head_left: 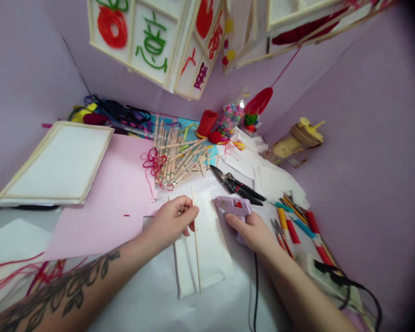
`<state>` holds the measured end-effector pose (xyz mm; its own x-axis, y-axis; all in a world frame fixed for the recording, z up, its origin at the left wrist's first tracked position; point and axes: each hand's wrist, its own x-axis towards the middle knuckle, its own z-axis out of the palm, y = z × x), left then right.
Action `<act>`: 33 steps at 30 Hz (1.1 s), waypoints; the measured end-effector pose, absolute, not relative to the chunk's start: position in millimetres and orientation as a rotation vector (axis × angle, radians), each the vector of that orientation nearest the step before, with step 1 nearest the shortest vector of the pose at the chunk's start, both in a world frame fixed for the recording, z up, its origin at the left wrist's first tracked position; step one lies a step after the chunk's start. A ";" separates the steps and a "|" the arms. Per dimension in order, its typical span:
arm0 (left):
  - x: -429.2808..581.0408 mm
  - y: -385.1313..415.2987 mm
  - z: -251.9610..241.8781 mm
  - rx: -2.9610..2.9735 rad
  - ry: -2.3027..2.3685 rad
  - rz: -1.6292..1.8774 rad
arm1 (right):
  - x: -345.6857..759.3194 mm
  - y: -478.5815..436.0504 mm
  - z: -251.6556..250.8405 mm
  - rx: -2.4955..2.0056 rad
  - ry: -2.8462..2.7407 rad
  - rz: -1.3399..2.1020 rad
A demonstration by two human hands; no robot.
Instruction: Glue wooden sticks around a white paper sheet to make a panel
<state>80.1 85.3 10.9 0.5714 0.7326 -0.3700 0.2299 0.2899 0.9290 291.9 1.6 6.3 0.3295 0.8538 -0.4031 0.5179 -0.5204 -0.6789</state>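
Observation:
Between the thumb and fingers of my left hand (180,215) a thin wooden stick (197,253) is pinched, held nearly upright in the view above a white sheet (212,249). The sheet lies on the grey-white work surface, with a strip along its left edge. My right hand (251,228) is wrapped around the handle of a lilac hot glue gun (233,205), whose nozzle points left toward the stick, a short way apart from it. A black cord runs down from the gun. Black-handled pruning shears (237,184) lie just beyond the glue gun.
Behind are a pile of wooden sticks (180,159), red yarn (154,161) and a jar of pompoms (230,121). Markers (293,230) and scissors (280,235) lie right, near a yellow tumbler (293,140). A framed white panel (60,161) rests left on pink paper (121,184). Decorated lanterns (152,41) hang overhead.

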 end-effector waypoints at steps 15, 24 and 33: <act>80.1 83.8 13.0 1.285 0.981 0.413 | 286.3 -14.0 16.2 -2.200 -1.203 1.023; 79.3 82.5 12.6 1.277 0.966 0.445 | 286.4 -26.8 18.0 -2.247 -1.184 1.041; 79.5 81.8 14.1 1.264 0.979 0.461 | 283.5 -36.2 23.0 -2.249 -1.198 1.033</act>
<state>79.5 81.8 14.1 0.5374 0.7646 -0.3557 0.2125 0.2854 0.9346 283.5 -36.2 23.0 0.3632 0.8291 -0.4251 0.5421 -0.5591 -0.6273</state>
